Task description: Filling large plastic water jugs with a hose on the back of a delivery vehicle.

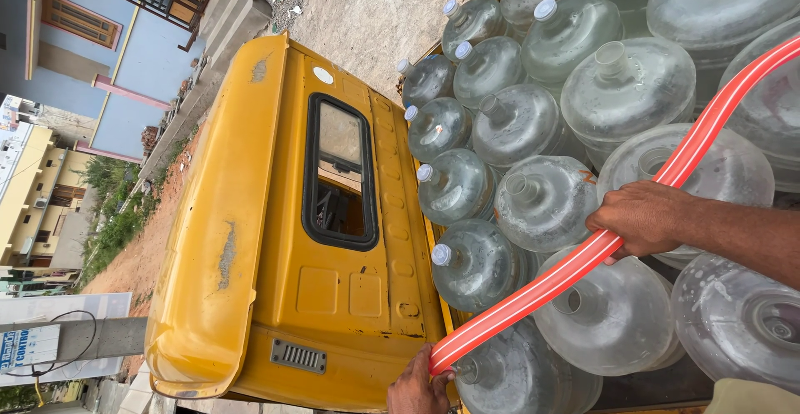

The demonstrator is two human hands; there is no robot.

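Closest to me at three o'clock, my right hand [643,216] is closed around the flat red hose with pale stripes [583,260]. At six o'clock my left hand [417,389] pinches the hose's end against the neck of a clear, round plastic water jug [508,374]. I judge the nozzle should stay seated squarely in that opening, hose unkinked. More uncapped jugs [612,314] crowd behind the yellow metal truck cab [275,239] at nine o'clock.

white sign with blue lettering [25,349] at lower left beside a grey pole [96,337]
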